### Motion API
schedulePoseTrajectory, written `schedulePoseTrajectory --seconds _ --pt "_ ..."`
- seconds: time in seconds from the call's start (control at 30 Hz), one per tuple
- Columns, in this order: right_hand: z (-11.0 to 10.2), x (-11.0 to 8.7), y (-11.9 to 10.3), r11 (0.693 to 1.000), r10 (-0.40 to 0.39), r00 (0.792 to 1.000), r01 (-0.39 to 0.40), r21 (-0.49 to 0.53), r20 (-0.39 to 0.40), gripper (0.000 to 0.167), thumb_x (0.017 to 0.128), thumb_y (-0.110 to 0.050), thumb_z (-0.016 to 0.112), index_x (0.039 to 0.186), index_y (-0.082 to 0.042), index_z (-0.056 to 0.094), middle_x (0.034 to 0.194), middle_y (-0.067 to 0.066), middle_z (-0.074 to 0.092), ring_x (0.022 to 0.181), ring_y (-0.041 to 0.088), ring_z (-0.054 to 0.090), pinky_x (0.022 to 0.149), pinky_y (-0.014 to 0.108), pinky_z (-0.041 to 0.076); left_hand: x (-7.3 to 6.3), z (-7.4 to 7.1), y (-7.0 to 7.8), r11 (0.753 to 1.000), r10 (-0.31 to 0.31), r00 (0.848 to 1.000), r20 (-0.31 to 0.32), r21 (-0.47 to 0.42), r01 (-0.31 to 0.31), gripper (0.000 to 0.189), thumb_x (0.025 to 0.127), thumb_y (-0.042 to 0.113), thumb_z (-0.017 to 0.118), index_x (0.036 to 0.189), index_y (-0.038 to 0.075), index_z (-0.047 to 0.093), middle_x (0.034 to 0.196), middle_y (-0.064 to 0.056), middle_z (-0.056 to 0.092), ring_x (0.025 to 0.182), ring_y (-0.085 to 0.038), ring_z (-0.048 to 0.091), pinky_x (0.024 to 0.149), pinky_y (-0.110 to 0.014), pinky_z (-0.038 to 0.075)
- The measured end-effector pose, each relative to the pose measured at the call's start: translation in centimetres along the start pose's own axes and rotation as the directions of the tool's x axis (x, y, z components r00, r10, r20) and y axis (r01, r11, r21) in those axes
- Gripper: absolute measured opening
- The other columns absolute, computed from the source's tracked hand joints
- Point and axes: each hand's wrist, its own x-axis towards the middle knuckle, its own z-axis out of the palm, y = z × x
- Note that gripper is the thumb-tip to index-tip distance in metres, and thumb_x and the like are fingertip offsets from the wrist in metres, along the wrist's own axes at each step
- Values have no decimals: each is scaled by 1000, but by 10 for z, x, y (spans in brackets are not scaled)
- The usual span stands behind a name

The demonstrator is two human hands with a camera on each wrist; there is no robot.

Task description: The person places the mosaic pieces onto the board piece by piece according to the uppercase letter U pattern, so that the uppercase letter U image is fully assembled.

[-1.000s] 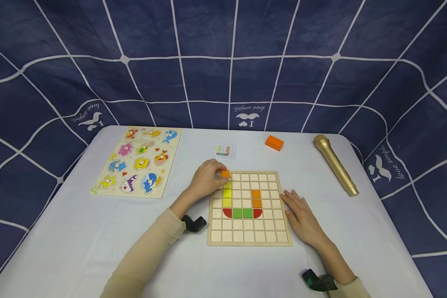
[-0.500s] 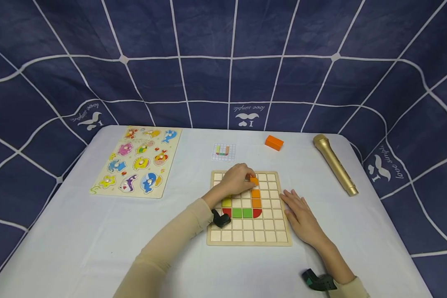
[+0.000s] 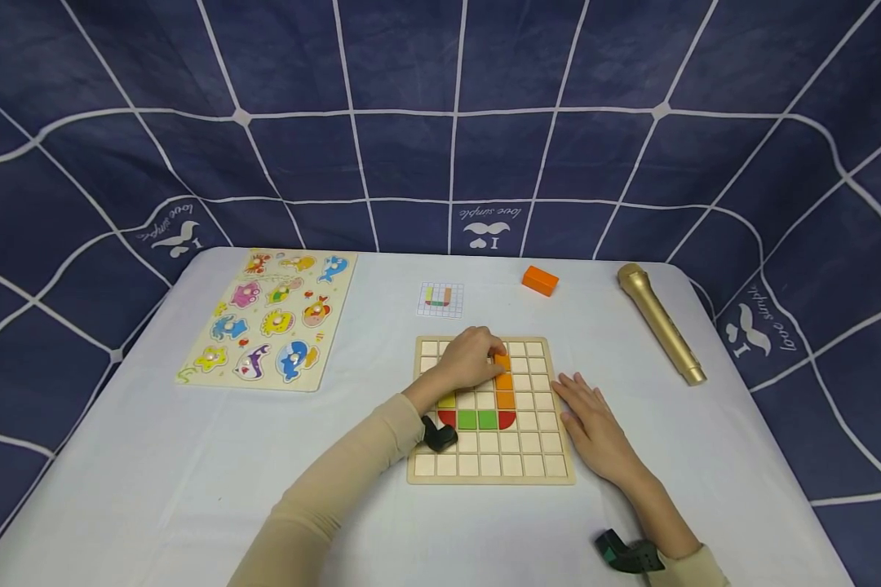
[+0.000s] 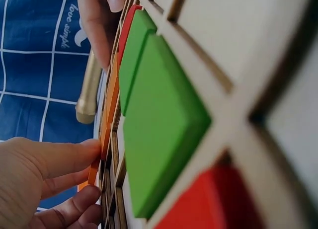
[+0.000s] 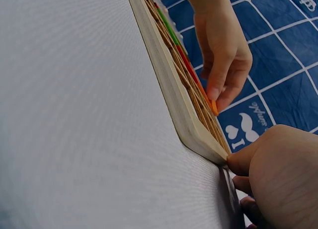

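Note:
My left hand point(image 3: 470, 359) pinches an orange square tile point(image 3: 502, 361) between thumb and fingers, at the wooden grid board point(image 3: 499, 465). In the left wrist view this orange tile point(image 4: 93, 172) stands tilted against the board. Directly below it lie two more orange tiles point(image 3: 505, 391). A red rounded tile point(image 3: 506, 420), two green tiles point(image 3: 477, 420) and another red rounded tile point(image 3: 448, 417) form a row. One yellow tile point(image 3: 447, 400) shows; my left hand and wrist cover the cells above it. My right hand point(image 3: 595, 424) rests by the board's right edge, fingers extended, fingertips touching the rim.
Behind the board lies a small pattern card point(image 3: 440, 301). An orange block point(image 3: 540, 281) sits at the back, and a gold microphone point(image 3: 661, 322) at the right. An animal puzzle board point(image 3: 272, 322) occupies the left. A dark blue cloth point(image 3: 404, 155) hangs behind the white table point(image 3: 139, 481).
My left hand has carried the orange tile from the yellow column at left across to the orange column, then lowered it slightly. My right hand has stayed in place.

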Motion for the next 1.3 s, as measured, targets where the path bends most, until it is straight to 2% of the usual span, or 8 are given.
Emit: schedulePoseTrajectory --seconds 0.27,0.43,0.57,0.67,0.8,0.97,1.1,1.3 --pt "-1 -1 1 1000 9 1000 -9 1 4 44 91 -4 53 134 -3 46 141 18 37 134 38 22 105 55 11 -1 -1 3 1000 -4 1000 6 23 4 32 79 34 72 104 14 70 85 3 56 80 -11 47 67 -23 40" --pt "-1 -2 1 1000 11 1000 -11 7 6 44 91 -4 53 134 -3 45 141 18 36 134 38 22 105 56 11 -16 -17 3 1000 -5 998 -61 11 6 45 82 40 66 118 12 63 109 -2 55 98 -16 47 82 -31 42" --pt "-5 -3 -1 1000 28 1000 -28 -2 7 47 90 -7 55 135 -1 44 142 20 34 134 39 21 105 56 12 -44 -39 -6 998 8 987 -158 56 1 55 85 41 62 129 9 53 133 -11 45 122 -25 39 96 -42 35" --pt "-11 0 -1 998 27 1000 -28 -56 -14 49 90 -13 57 135 -1 43 143 21 33 134 39 21 104 57 13 -75 -55 -23 992 -7 972 -233 121 36 64 85 43 61 136 6 45 142 -17 34 132 -32 27 100 -50 29" --pt "-26 8 4 981 -10 999 -1 -193 -53 57 89 -30 60 136 -3 44 144 21 31 135 38 19 103 60 11 -128 -71 -46 966 -112 948 -297 191 174 74 84 45 61 142 7 35 148 -19 22 137 -36 10 103 -58 16" --pt "-47 21 14 929 -8 1000 1 -371 -15 71 86 -51 54 143 -13 34 150 16 17 139 32 0 102 63 -1 -184 -79 -64 904 -268 915 -302 248 347 80 84 53 56 146 13 26 152 -17 8 136 -33 -12 99 -66 -5" --pt "-54 31 17 903 40 999 -24 -430 29 77 85 -58 49 147 -18 25 152 15 7 137 30 -12 99 63 -11 -206 -76 -73 868 -332 895 -298 274 414 81 84 61 49 147 15 24 152 -16 0 134 -32 -20 94 -67 -14" --pt "-54 39 16 895 71 996 -44 -444 45 80 85 -62 46 148 -20 22 152 15 7 136 30 -16 98 62 -15 -212 -73 -81 842 -389 873 -293 272 466 82 84 64 45 148 18 22 152 -17 -2 132 -33 -24 92 -69 -13"
